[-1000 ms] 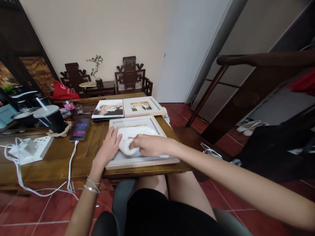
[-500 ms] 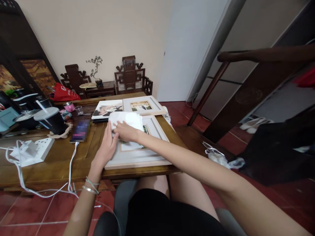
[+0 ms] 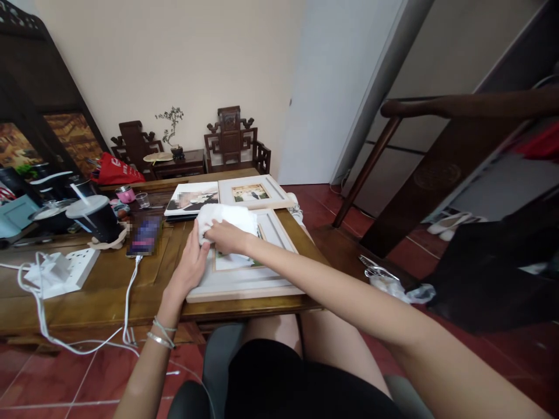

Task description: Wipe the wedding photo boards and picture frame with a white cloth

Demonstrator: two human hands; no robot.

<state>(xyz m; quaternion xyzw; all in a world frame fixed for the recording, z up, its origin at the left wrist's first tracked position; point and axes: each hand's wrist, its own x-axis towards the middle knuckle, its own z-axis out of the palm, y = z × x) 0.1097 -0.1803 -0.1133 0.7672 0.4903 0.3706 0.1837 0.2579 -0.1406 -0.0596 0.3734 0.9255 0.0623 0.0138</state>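
Note:
A white cloth (image 3: 233,216), bunched and folded, lies over the upper left part of a pale picture frame (image 3: 244,291) on the near side of the table. My right hand (image 3: 227,236) reaches across from the right, its fingers curled into the cloth. At the frame's left edge is my left hand (image 3: 192,265), fingers along the outer side and thumb over the top, close to the cloth. Much of the picture inside is hidden by cloth and right hand. Behind it rest a second framed photo (image 3: 250,193) and a white-edged photo album or print (image 3: 192,199).
On the wooden table (image 3: 170,291) to the left are a phone (image 3: 144,235) with a white cable, a power strip (image 3: 81,270), a dark drink cup with straw (image 3: 94,218) and a pink jar (image 3: 125,194). A wooden chair post (image 3: 367,169) rises at the right.
My right fingers have curled further into the cloth, which is now more bunched at its left end. My left hand stays at the frame's edge. The view has shifted slightly.

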